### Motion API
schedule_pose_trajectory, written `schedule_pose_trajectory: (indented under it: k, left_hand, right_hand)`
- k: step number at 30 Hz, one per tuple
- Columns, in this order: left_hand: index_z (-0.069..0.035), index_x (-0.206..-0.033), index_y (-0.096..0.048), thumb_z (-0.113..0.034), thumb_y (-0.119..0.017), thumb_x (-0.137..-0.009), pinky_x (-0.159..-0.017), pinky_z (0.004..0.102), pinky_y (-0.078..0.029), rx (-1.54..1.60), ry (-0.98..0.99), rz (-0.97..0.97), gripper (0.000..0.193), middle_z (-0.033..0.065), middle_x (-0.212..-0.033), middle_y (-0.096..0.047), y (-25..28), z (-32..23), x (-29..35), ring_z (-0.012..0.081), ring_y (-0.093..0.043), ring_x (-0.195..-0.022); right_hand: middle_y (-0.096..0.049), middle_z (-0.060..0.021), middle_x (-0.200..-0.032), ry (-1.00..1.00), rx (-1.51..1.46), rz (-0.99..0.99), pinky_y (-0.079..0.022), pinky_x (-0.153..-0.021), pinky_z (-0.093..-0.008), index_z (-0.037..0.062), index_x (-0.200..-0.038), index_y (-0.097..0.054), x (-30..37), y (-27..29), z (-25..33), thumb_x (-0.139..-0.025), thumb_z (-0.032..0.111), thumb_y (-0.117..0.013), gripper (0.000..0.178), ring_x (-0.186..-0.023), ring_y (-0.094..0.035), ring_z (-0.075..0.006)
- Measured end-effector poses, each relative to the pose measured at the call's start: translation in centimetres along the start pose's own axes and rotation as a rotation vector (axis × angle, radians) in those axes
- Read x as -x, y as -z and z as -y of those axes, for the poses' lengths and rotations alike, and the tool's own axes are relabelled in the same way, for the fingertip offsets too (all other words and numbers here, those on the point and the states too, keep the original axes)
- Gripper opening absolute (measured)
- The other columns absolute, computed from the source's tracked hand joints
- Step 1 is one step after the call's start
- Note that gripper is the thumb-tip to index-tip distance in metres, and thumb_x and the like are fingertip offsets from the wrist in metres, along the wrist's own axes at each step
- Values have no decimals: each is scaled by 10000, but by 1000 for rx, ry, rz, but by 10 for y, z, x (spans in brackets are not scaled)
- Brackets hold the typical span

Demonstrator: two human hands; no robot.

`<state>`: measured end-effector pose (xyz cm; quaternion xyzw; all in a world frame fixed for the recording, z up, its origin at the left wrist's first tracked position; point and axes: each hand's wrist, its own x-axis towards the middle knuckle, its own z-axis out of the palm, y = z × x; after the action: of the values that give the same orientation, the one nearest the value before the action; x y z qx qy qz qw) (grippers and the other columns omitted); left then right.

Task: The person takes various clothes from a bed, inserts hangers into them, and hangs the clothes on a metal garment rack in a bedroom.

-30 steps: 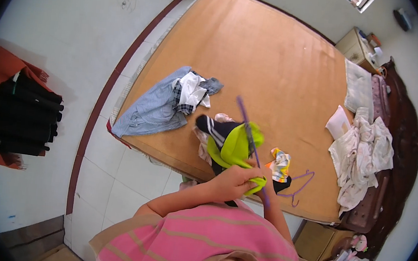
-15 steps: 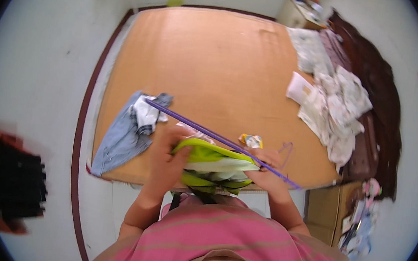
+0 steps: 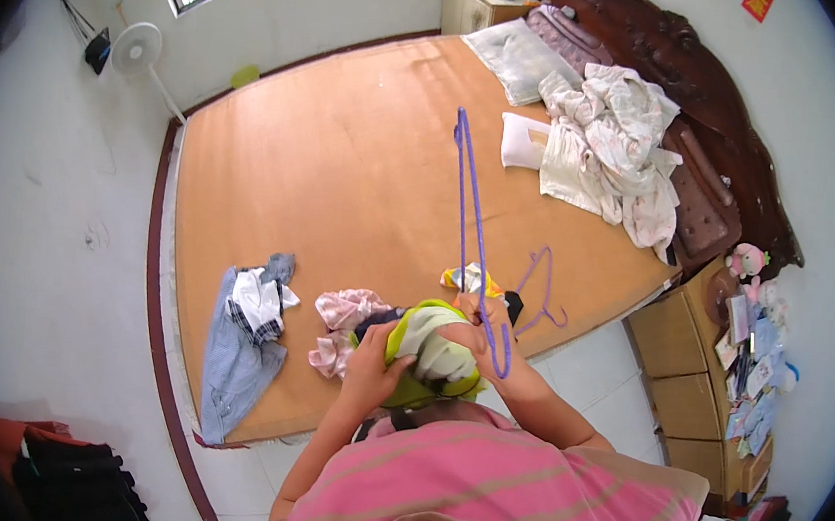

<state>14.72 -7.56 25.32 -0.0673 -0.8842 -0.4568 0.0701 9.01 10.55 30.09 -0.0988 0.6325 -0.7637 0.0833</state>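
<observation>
A lime-green and pale grey garment is bunched up close in front of my body. My left hand pinches its left edge, the thumb lying on the green trim. Beside it, my right hand grips a purple clothes hanger at the garment's opening; the cloth partly hides this hand. The hanger points away from me, its long bars over the bed. Pink satiny clothing lies just beyond my left hand. A yellow and white cloth and a second purple hanger lie beyond my right.
The bed's tan surface stretches ahead. Jeans with a white top lie at its left. Rumpled bedding and pillows fill the headboard side. A cluttered cabinet stands right, dark clothes lower left, a fan far left.
The purple hanger has swung from lying crosswise to pointing away from me. The garment has bunched up between my hands. My view has turned, bringing the window and fan into sight.
</observation>
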Motion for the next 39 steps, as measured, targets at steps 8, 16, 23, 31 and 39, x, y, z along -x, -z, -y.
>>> schedule_pose_trajectory:
  k: [8,16,23,31,39]
  left_hand:
    - [-62,-1016,-622,84,-556,-688,-734,338,-472,-284,-42,-275,365,138,-935,-549,47,-10,-32,308,-562,-887]
    - [12,-1089,-558,-45,-512,-791,-782,320,-490,1343,784,-112,307,120,-1027,-611,38,-11,-59,220,-600,-920]
    - [-12,-1051,-612,-102,-537,-786,-711,300,-479,540,575,-38,290,108,-930,-649,43,12,-88,201,-614,-849]
    - [-45,-1018,-644,-74,-559,-724,-717,360,-472,-179,193,-346,307,149,-940,-582,61,23,-86,311,-583,-860]
    - [-115,-962,-648,53,-543,-619,-608,359,-467,-340,-217,-215,396,93,-805,-503,12,-61,-53,280,-565,-715]
  right_hand:
    - [-341,23,-639,189,132,-72,-311,-544,-248,82,-639,-304,-4,47,12,-669,39,-729,429,-600,-335,-82]
    - [-400,12,-604,222,374,-164,-334,-528,-238,19,-721,-573,-9,63,4,-776,195,-707,228,-584,-394,-81]
    - [-542,2,-740,64,433,-204,-374,-606,-215,4,-852,-598,29,86,15,-902,182,-550,191,-700,-474,-71]
    - [-593,-49,-711,15,436,4,-409,-569,-251,4,-928,-652,52,72,-4,-861,181,-601,196,-635,-514,-110]
    - [-637,-115,-808,84,372,-47,-455,-621,-300,-7,-936,-622,13,-4,-56,-865,142,-578,171,-713,-607,-189]
